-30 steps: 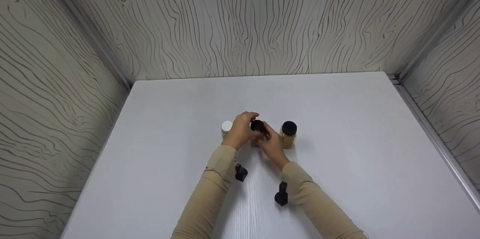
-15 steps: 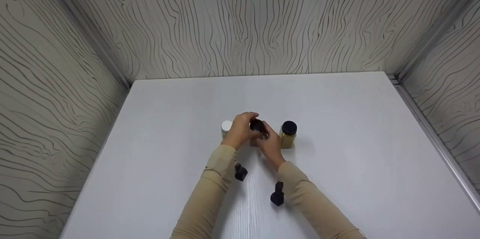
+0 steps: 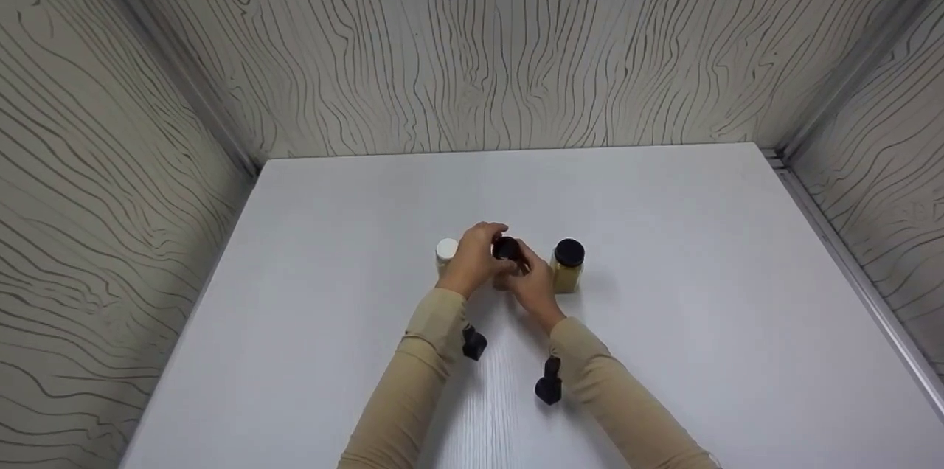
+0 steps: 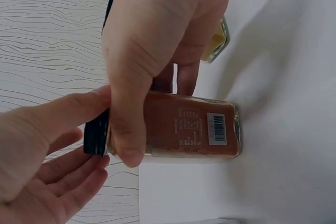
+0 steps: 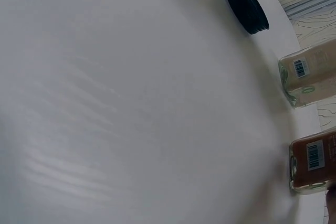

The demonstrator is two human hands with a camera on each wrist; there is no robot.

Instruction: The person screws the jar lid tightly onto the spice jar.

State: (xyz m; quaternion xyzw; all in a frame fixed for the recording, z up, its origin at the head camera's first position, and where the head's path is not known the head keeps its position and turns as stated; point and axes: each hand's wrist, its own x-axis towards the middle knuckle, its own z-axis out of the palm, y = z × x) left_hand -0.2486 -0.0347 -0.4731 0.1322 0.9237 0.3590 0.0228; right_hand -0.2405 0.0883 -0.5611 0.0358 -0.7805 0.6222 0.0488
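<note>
Both hands are at a square glass jar [image 4: 178,121] of reddish-brown contents, which stands upright near the middle of the white table. Its black lid [image 4: 94,139] is between the thumb and fingers of my left hand [image 3: 472,261], with the index finger or thumb along one side and the other fingers beneath in the left wrist view. My right hand [image 3: 536,286] grips the jar just below the lid, its thumb across the front face. A barcode label [image 4: 216,128] shows low on the glass. In the right wrist view only the jar's lower part [image 5: 312,162] shows.
Right of the hands stands a black-lidded jar [image 3: 568,266] with yellowish contents. A white-lidded jar [image 3: 446,251] is partly hidden by the left hand. A round black ridged piece [image 5: 247,8] appears in the right wrist view. Wood-patterned walls [image 3: 472,41] border the table [image 3: 664,248].
My right hand and forearm have shifted slightly left over the last second. The left hand stays at the lid, and the jars keep their places.
</note>
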